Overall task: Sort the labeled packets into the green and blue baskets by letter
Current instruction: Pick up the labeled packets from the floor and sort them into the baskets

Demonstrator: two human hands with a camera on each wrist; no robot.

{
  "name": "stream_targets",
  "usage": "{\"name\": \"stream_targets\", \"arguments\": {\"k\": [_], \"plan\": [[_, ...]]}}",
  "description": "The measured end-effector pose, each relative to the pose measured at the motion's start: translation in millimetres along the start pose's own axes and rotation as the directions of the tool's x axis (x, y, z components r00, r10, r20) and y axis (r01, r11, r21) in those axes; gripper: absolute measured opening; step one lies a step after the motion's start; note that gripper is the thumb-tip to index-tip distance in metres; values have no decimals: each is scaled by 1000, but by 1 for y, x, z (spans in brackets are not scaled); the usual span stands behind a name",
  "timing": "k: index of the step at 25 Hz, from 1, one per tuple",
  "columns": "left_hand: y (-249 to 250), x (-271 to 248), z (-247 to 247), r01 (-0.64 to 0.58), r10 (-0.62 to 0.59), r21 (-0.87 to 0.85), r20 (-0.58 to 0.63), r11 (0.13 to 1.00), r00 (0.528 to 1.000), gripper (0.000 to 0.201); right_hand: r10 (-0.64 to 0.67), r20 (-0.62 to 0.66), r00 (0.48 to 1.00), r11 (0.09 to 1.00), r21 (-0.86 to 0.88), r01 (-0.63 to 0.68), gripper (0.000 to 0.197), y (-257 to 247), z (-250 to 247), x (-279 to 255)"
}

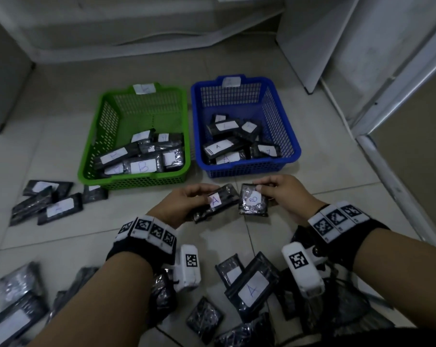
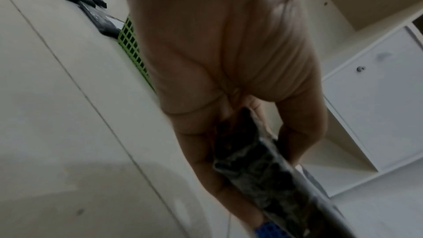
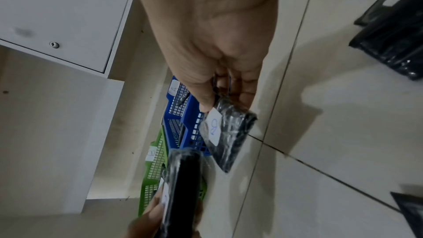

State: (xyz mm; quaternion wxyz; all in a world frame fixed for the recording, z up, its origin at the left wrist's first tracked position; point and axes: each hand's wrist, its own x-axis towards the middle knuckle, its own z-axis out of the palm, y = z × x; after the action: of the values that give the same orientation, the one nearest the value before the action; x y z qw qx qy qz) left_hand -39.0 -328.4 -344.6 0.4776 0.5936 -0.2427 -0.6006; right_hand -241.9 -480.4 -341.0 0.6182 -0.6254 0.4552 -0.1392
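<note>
My left hand [image 1: 186,204] grips a long black packet labeled A [image 1: 215,202], seen edge-on as a dark packet [image 2: 263,169] in the left wrist view. My right hand [image 1: 279,194] pinches a smaller square black packet labeled B [image 1: 253,200] by its top edge; the B packet [image 3: 226,133] hangs from thumb and fingers in the right wrist view, with the A packet [image 3: 181,187] below it. Both packets are held side by side above the floor, just in front of the green basket [image 1: 91,146] and the blue basket [image 1: 284,126]. Each basket holds several labeled packets.
Loose black packets lie on the tiled floor: a group at the left [image 1: 49,204], more near my forearms [image 1: 252,289] and at the lower left [image 1: 16,306]. White cabinets [image 1: 337,46] stand behind and to the right of the baskets.
</note>
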Motion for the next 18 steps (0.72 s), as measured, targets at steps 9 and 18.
{"name": "stream_targets", "arguments": {"k": [9, 18], "plan": [[55, 80, 54, -318, 364, 183, -356, 930, 861, 13, -13, -49, 999, 999, 42, 15, 13, 1, -11, 8], [48, 106, 45, -238, 641, 840, -160, 488, 750, 19, -56, 2, 998, 998, 41, 56, 21, 7, -23, 14]]}}
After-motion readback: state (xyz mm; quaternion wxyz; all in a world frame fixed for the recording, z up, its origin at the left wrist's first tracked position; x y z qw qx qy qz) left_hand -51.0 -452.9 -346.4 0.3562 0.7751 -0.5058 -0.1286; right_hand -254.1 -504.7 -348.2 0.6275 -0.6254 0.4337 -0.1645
